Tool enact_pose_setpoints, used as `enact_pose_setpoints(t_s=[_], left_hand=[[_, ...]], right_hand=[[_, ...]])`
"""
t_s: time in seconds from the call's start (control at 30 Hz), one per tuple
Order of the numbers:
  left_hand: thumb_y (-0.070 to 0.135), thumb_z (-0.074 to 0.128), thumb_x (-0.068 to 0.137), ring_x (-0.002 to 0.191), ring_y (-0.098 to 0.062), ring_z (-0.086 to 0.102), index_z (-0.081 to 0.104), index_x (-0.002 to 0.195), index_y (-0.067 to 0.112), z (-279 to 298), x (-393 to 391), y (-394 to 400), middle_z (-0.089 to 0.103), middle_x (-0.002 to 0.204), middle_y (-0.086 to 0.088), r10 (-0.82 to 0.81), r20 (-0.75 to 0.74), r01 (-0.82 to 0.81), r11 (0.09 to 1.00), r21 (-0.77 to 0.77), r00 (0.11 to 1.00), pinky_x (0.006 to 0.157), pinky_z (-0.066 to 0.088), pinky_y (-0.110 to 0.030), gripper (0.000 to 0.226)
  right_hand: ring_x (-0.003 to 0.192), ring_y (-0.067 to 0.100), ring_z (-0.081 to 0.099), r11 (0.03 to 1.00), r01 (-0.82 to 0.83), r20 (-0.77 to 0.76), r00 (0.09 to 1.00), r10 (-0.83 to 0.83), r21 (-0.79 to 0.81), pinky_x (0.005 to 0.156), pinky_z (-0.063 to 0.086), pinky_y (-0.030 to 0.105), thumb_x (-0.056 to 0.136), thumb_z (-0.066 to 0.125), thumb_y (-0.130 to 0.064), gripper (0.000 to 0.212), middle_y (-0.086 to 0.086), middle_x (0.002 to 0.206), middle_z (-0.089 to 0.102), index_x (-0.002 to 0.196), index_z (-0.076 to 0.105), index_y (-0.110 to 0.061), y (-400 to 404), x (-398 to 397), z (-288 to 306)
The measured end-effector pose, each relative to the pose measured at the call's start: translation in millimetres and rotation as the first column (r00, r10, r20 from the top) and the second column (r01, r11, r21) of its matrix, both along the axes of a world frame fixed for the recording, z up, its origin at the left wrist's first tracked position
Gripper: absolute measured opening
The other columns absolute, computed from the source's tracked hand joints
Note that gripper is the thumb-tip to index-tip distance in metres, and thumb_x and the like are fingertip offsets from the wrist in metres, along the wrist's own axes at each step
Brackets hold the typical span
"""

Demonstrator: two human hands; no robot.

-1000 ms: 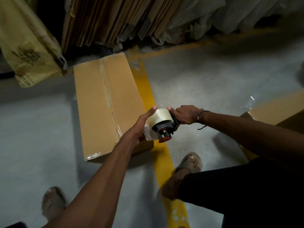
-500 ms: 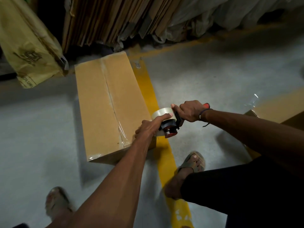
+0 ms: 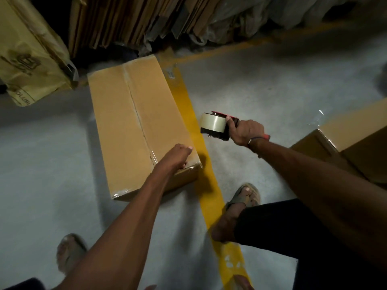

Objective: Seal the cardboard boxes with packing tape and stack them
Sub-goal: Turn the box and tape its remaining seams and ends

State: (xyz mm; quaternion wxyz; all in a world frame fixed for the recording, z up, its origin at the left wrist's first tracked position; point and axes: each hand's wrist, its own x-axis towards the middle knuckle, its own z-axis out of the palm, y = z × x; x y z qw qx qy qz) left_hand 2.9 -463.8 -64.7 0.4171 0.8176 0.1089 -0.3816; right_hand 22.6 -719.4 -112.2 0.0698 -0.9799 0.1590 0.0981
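Observation:
A long cardboard box (image 3: 129,114) lies on the grey floor, clear tape along its centre seam. My left hand (image 3: 177,156) rests on the box's near right corner with its fingers curled over the edge. My right hand (image 3: 246,131) grips the handle of a red and black tape dispenser (image 3: 215,125) with a clear roll, held in the air right of the box above the floor. A second cardboard box (image 3: 351,143) with tape on its top stands at the right edge.
A yellow floor line (image 3: 188,114) runs past the box's right side. Flattened cardboard sheets (image 3: 117,19) and plastic wrap lean along the back. A yellow plastic bag (image 3: 27,57) hangs at the far left. My sandalled feet (image 3: 245,195) stand near the line.
My left hand has let go of the tape roll and moved down onto the box's near corner. My right hand has carried the dispenser to the right, away from the box.

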Motion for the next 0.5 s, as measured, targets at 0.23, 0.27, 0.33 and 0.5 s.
enact_pose_setpoints(t_s=[0.23,0.27,0.33,0.5], left_hand=[[0.002,0.057,0.097,0.087,-0.024,0.065,0.053,0.142,0.024,-26,-2,16,0.059,0.132,-0.001,-0.085,0.115,0.087,0.996,-0.013,0.990,0.054,0.045,-0.020,0.050],[0.001,0.056,0.097,0.078,-0.016,0.060,0.053,0.143,0.025,-27,-1,17,0.057,0.130,0.003,-0.089,0.144,0.092,0.996,-0.016,0.986,0.048,0.040,-0.016,0.053],[0.001,0.056,0.098,0.076,-0.012,0.055,0.053,0.145,0.025,-35,-3,20,0.058,0.129,0.001,-0.124,0.190,0.129,0.991,-0.014,0.974,0.051,0.038,-0.017,0.054],[-0.005,0.057,0.098,0.081,0.001,0.056,0.054,0.148,0.022,-50,-7,28,0.064,0.123,-0.007,-0.135,0.202,0.150,0.987,-0.063,0.970,0.062,0.041,-0.007,0.057]], right_hand=[[0.112,0.043,0.062,0.827,0.434,-0.221,0.900,-0.377,0.358,0.090,0.052,0.043,0.071,0.051,-0.050,0.059,0.018,0.118,0.067,0.114,0.070,-0.015,43,-66,-120],[0.109,0.045,0.062,0.819,0.442,-0.222,0.896,-0.385,0.365,0.086,0.052,0.043,0.068,0.046,-0.049,0.061,0.020,0.114,0.067,0.110,0.070,-0.012,45,-71,-133],[0.102,0.049,0.062,0.813,0.449,-0.240,0.892,-0.383,0.372,0.077,0.050,0.045,0.067,0.040,-0.043,0.061,0.026,0.107,0.068,0.101,0.070,-0.002,51,-76,-155],[0.097,0.052,0.061,0.738,0.476,-0.220,0.879,-0.424,0.478,0.072,0.046,0.047,0.064,0.041,-0.030,0.054,0.030,0.102,0.069,0.097,0.069,0.002,66,-76,-186]])
